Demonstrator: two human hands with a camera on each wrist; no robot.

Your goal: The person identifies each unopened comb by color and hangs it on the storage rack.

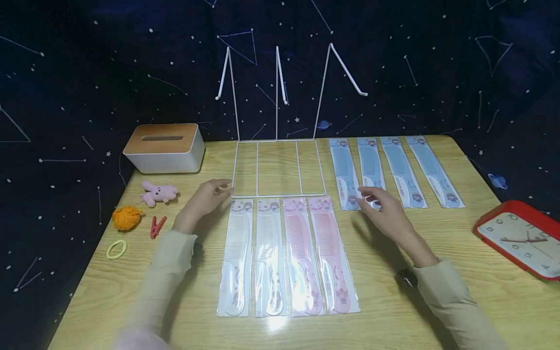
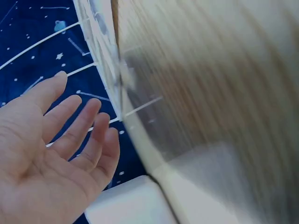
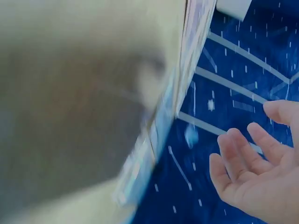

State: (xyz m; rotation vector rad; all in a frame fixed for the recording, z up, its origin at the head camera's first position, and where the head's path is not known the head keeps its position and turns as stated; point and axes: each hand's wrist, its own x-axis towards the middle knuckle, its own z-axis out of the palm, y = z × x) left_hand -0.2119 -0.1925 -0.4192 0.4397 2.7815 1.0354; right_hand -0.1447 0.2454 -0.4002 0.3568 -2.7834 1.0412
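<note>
left hand (image 1: 205, 197) flat-fingered, holding nothing, at the front left corner of the white wire rack (image 1: 278, 167) mid-table. right hand (image 1: 385, 206) relaxed and empty, fingertips over the near ends of the blue combs (image 1: 393, 170) along the table's far right edge.

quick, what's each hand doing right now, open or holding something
Left hand: open, fingers straight, holding nothing, by the wire rack.
Right hand: open, holding nothing, over the blue combs.

wire rack (image 1: 278, 167) behind four combs (image 1: 286, 255), clock (image 1: 520, 238) far right
</note>
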